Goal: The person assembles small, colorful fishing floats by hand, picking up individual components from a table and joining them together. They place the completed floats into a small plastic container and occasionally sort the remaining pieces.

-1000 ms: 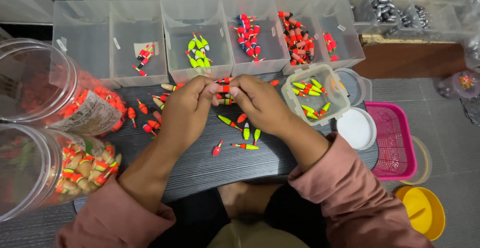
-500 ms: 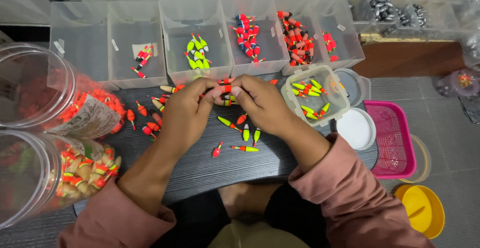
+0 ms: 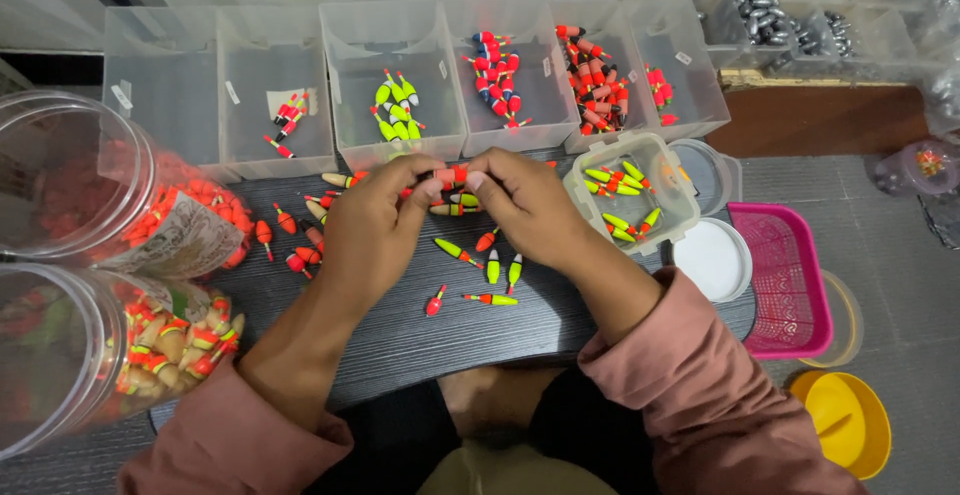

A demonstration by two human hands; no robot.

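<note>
My left hand and my right hand meet over a dark slatted board, fingertips pinched together on a small red fishing float. More red, yellow and green floats lie scattered on the board under and beside my hands. Behind them stands a row of clear bins, each holding floats sorted by colour: a few red ones at left, yellow-green ones in the middle, red ones to the right.
Two large clear jars of orange-red floats lie on their sides at the left. A small clear box with yellow-green floats, a white lid, a pink basket and a yellow bowl sit at the right.
Both hands have stayed together at the board's far edge; the fingers have shifted slightly on the float.
</note>
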